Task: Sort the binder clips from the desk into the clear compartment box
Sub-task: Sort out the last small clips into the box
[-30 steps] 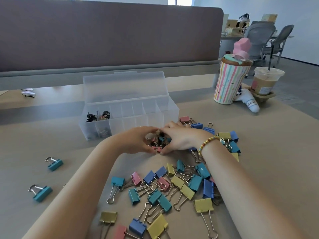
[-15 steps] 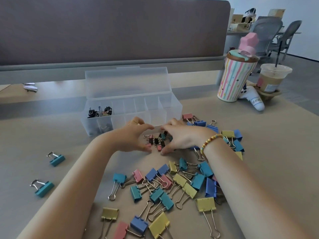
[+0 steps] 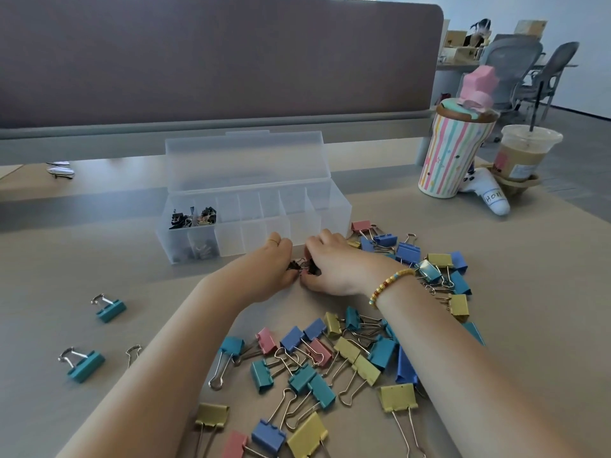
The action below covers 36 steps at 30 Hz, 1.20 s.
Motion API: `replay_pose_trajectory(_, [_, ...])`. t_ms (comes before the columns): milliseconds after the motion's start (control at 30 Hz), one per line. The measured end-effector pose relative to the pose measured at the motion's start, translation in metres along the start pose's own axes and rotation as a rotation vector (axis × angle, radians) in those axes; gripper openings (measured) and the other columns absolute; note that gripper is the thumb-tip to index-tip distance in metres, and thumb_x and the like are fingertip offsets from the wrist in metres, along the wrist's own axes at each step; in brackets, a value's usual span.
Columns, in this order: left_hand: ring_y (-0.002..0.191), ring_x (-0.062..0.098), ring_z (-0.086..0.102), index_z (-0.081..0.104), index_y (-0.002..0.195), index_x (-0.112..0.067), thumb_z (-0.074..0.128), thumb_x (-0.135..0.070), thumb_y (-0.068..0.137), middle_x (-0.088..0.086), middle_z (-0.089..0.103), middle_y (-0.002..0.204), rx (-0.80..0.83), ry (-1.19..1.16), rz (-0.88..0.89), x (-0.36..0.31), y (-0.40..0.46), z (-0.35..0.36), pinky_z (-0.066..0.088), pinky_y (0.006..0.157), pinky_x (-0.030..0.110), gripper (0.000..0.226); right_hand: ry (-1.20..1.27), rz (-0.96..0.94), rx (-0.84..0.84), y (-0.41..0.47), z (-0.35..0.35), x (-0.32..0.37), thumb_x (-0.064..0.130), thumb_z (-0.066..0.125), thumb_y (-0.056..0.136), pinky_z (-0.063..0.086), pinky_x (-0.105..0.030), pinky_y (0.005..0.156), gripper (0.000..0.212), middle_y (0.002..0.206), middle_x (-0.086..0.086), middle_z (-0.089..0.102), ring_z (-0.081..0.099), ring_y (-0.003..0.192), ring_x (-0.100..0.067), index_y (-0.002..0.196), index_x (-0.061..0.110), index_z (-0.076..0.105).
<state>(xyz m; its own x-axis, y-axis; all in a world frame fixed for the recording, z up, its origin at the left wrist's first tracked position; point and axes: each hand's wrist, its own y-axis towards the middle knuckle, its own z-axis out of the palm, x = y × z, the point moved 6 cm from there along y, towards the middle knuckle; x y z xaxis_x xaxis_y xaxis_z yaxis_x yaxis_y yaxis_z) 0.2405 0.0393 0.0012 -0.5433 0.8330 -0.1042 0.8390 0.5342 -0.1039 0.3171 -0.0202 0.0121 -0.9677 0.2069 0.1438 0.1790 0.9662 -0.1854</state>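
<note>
The clear compartment box (image 3: 317, 223) stands open mid-desk, its lid up; small black clips (image 3: 193, 216) lie in its left compartments. Just in front of it, my left hand (image 3: 269, 266) and my right hand (image 3: 334, 264) meet, fingers curled around a little heap of small dark and pink clips (image 3: 305, 266), which is mostly hidden between them. A large spread of coloured binder clips (image 3: 314, 365) in blue, teal, yellow and pink covers the desk near me and to the right (image 3: 429, 262).
Two teal clips (image 3: 110, 307) (image 3: 84, 365) lie apart at the left. A striped tumbler (image 3: 454, 150), an iced drink cup (image 3: 522, 153) and a white toy stand at the back right. A grey partition (image 3: 215, 61) runs behind the box.
Both hands spread a little around the small clips half a second ago, then drew together again and closed over the heap, slightly nearer the box.
</note>
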Motion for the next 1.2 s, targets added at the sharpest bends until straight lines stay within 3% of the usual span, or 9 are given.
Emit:
replay_pose_trajectory(167, [0.084, 0.024, 0.055, 0.039, 0.114, -0.004, 0.042, -0.033, 0.097, 0.013, 0.048, 0.114, -0.074, 0.107, -0.012, 0.001, 0.001, -0.002, 0.038, 0.069, 0.027, 0.034, -0.073, -0.017, -0.112, 0.002, 0.001, 0.007, 0.030, 0.042, 0.095, 0.038, -0.036, 0.090, 0.037, 0.123, -0.013, 0.037, 0.037, 0.116, -0.028, 0.123, 0.006, 0.037])
replay_pose_trajectory(333, [0.097, 0.031, 0.061, 0.040, 0.113, -0.005, 0.032, -0.022, 0.099, 0.013, 0.052, 0.113, -0.164, 0.253, -0.016, 0.000, 0.000, -0.001, 0.037, 0.067, 0.031, 0.023, -0.135, -0.015, -0.264, 0.004, 0.002, 0.007, 0.029, 0.039, 0.095, 0.042, -0.034, 0.075, 0.032, 0.116, -0.014, 0.043, 0.048, 0.104, -0.029, 0.118, 0.006, 0.041])
replay_pose_trajectory(500, [0.099, 0.031, 0.062, 0.041, 0.112, -0.005, 0.028, -0.020, 0.099, 0.012, 0.056, 0.111, -0.180, 0.338, -0.049, 0.002, 0.003, 0.001, 0.035, 0.065, 0.031, 0.023, -0.257, -0.025, -0.372, 0.006, 0.005, 0.007, 0.022, 0.034, 0.100, 0.042, -0.033, 0.071, 0.026, 0.117, -0.014, 0.051, 0.054, 0.102, -0.030, 0.120, 0.006, 0.040])
replay_pose_trajectory(733, [0.091, 0.032, 0.061, 0.044, 0.105, -0.006, 0.033, -0.018, 0.098, 0.013, 0.063, 0.102, -0.156, 0.186, -0.150, 0.007, 0.008, -0.003, 0.039, 0.064, 0.032, 0.018, -0.293, -0.058, -0.323, 0.007, 0.002, 0.009, 0.004, 0.036, 0.095, 0.037, -0.032, 0.058, 0.019, 0.098, -0.013, 0.061, 0.062, 0.083, -0.031, 0.114, 0.004, 0.041])
replay_pose_trajectory(833, [0.075, 0.025, 0.061, 0.050, 0.102, -0.007, 0.044, -0.020, 0.094, 0.009, 0.063, 0.088, -0.205, -0.233, -0.182, 0.016, 0.003, -0.009, 0.047, 0.061, 0.029, 0.016, -0.217, -0.054, -0.321, 0.010, -0.001, 0.005, 0.004, 0.037, 0.096, 0.036, -0.031, 0.054, 0.015, 0.088, -0.010, 0.061, 0.058, 0.072, -0.028, 0.111, 0.004, 0.041])
replay_pose_trajectory(933, [0.053, 0.012, 0.051, 0.049, 0.087, -0.012, 0.046, -0.011, 0.091, 0.001, 0.057, 0.071, -0.252, -0.810, -0.232, 0.023, -0.005, -0.022, 0.040, 0.040, 0.017, 0.005, 0.140, 0.014, -0.309, 0.008, -0.012, -0.006, 0.014, 0.035, 0.100, 0.032, -0.025, 0.048, 0.016, 0.076, -0.003, 0.053, 0.050, 0.065, -0.018, 0.109, 0.005, 0.044])
replay_pose_trajectory(1067, [0.048, 0.006, 0.053, 0.048, 0.076, -0.011, 0.030, 0.001, 0.093, 0.004, 0.052, 0.069, -0.197, -1.764, -0.269, 0.016, -0.012, -0.032, 0.043, 0.037, 0.013, 0.028, 1.179, 0.133, -0.297, 0.007, -0.020, -0.025, 0.020, 0.032, 0.100, 0.032, -0.022, 0.043, 0.025, 0.075, -0.004, 0.050, 0.044, 0.057, -0.015, 0.102, 0.007, 0.053])
replay_pose_trajectory(1133, [0.051, 0.008, 0.050, 0.046, 0.074, -0.010, 0.022, 0.001, 0.089, 0.004, 0.048, 0.069, -0.174, -2.014, -0.206, 0.016, -0.016, -0.038, 0.043, 0.036, 0.013, 0.030, 1.772, 0.140, -0.260, 0.007, -0.018, -0.025, 0.012, 0.030, 0.095, 0.026, -0.018, 0.033, 0.021, 0.068, -0.003, 0.046, 0.043, 0.047, -0.012, 0.087, 0.011, 0.050])
replay_pose_trajectory(1200, [0.049, 0.011, 0.042, 0.045, 0.072, -0.012, 0.022, -0.007, 0.085, 0.002, 0.043, 0.065, -0.139, -2.029, -0.200, 0.018, -0.020, -0.043, 0.035, 0.034, 0.013, 0.026, 2.067, 0.161, -0.244, 0.006, -0.016, -0.026, 0.014, 0.026, 0.092, 0.024, -0.016, 0.030, 0.021, 0.066, -0.004, 0.044, 0.044, 0.042, -0.012, 0.079, 0.013, 0.044])
